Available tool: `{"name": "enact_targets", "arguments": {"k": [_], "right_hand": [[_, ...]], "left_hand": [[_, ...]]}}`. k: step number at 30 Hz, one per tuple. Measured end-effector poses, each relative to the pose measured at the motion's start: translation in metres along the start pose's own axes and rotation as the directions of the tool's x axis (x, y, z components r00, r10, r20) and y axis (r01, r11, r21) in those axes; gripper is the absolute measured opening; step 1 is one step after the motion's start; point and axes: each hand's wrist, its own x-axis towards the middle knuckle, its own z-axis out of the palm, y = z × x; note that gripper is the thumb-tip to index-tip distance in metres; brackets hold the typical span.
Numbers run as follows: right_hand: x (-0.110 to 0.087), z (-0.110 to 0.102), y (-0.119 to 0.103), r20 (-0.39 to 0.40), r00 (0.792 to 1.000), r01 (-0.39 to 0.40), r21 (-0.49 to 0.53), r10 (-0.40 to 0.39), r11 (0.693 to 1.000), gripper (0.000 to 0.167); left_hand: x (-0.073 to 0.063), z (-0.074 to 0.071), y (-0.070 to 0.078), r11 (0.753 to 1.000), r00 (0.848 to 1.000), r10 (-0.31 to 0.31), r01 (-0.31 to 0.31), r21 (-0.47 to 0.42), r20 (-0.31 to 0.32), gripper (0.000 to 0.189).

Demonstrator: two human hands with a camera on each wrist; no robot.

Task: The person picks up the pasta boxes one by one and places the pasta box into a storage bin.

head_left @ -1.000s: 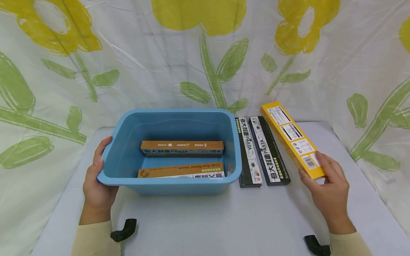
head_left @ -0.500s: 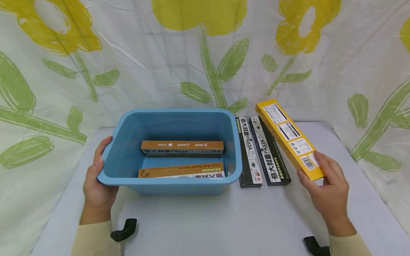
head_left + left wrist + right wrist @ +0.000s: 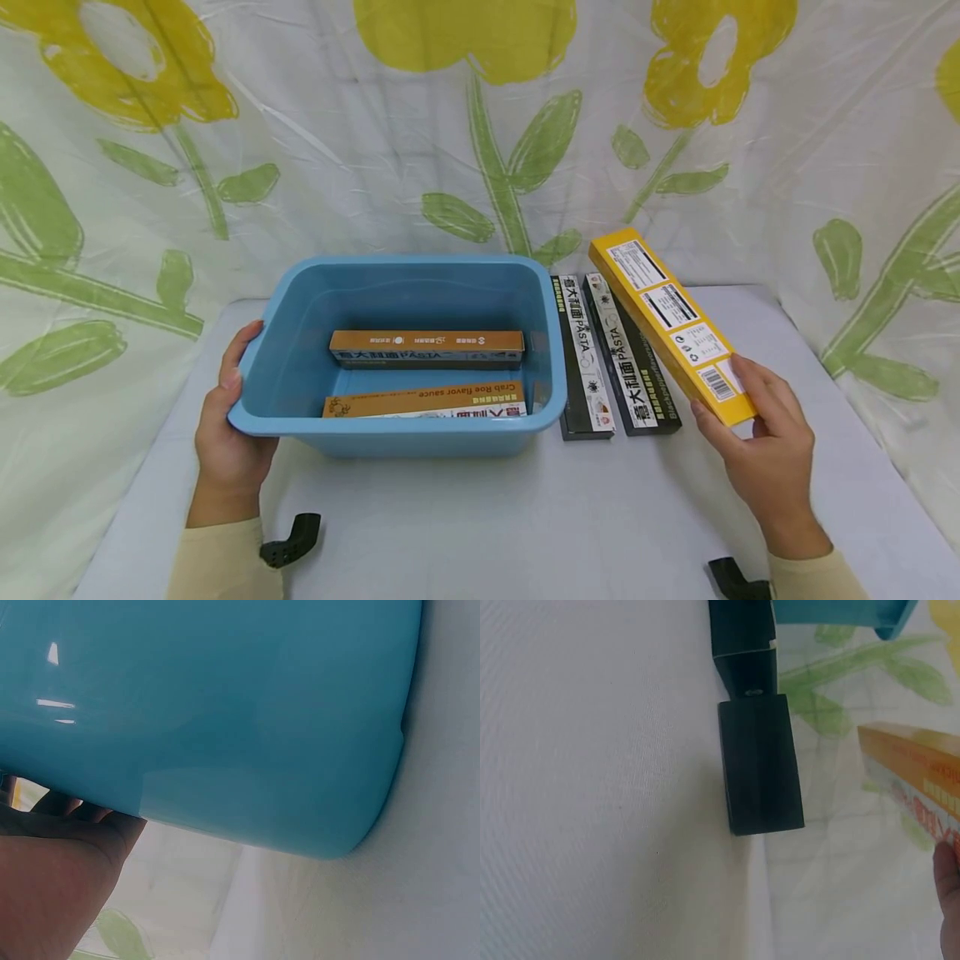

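Note:
On the left side of the blue plastic tub (image 3: 397, 425), my left hand (image 3: 234, 417) grips the rim, thumb over the edge; the left wrist view shows the tub's outer wall (image 3: 225, 712) with the hand (image 3: 67, 862) against it. My right hand (image 3: 761, 442) pinches the near end of a yellow pasta box (image 3: 667, 321), held tilted above the table with its labelled face up. In the right wrist view this box (image 3: 915, 769) shows at the right edge, thumb on its side. Inside the tub lie an orange-and-black pasta box (image 3: 427, 348) and a crab roe pasta box (image 3: 427, 400).
Two black pasta boxes lie side by side right of the tub: one box (image 3: 581, 358) next to its wall, the other box (image 3: 630, 358) partly under the raised yellow one. A flowered curtain (image 3: 337, 167) hangs behind the white table (image 3: 450, 525).
My right hand has shifted slightly left with the yellow box, whose far end has moved left and up over the black box. The left hand and tub have stayed put.

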Motion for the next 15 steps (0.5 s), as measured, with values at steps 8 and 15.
{"name": "enact_targets", "arguments": {"k": [8,15], "right_hand": [[-0.0005,-0.0001,-0.0061,-0.014,1.0,0.015,0.029,-0.015,0.999,0.091],[-0.0011,0.0004,-0.0087,-0.021,0.998,0.058,0.091,-0.056,0.994,0.09]], "left_hand": [[-0.0002,0.0008,0.0002,1.0,1.0,-0.008,0.008,0.006,-0.011,0.066],[0.0001,0.0004,0.0,1.0,1.0,-0.002,0.002,-0.002,-0.004,0.066]]}}
